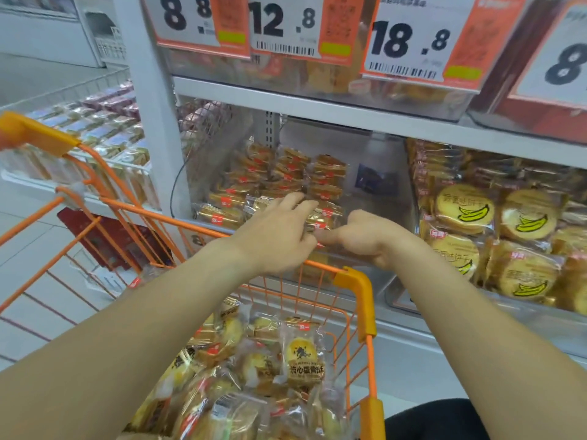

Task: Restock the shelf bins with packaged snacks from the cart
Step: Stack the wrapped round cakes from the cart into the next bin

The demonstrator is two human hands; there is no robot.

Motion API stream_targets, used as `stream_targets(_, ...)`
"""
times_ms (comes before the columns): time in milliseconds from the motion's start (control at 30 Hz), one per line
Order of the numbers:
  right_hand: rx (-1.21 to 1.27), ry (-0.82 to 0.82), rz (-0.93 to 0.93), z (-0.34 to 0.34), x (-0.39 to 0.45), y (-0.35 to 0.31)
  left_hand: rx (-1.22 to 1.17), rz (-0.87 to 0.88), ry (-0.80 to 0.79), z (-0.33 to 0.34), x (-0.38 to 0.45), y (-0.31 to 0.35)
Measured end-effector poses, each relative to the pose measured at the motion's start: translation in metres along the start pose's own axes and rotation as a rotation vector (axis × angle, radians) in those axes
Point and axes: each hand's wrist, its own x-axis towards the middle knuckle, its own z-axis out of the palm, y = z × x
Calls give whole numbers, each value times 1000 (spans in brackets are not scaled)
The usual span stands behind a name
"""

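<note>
Your left hand (279, 231) lies flat on the snack packets (279, 182) in the clear bin (381, 192). Your right hand (365, 238) curls beside it; its fingertips are hidden, so its grip is unclear.

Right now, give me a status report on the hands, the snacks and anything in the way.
Left hand open on stacked snack packs in clear bin. Right hand curled beside it, grip unclear. Cart well stocked. Nothing blocking.

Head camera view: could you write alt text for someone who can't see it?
A person's left hand and right hand reach together into a clear shelf bin of stacked snack packets. Below them, an orange cart holds more packaged snacks; banana-printed biscuit packets fill the bin alongside.
</note>
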Motion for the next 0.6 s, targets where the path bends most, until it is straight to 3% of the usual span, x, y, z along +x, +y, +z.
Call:
stream_targets(100,257,-54,-14,4,3,-4,29,-8,-17,3,6,-3)
stream_targets(233,419,91,7,4,14,-14,111,-20,-60,6,10,-2)
stream_targets(367,694,78,58,11,38,-24,142,-45,-102,6,12,-1)
stream_targets(600,705,-18,33,9,43,-23,122,-34,-58,12,13,-6)
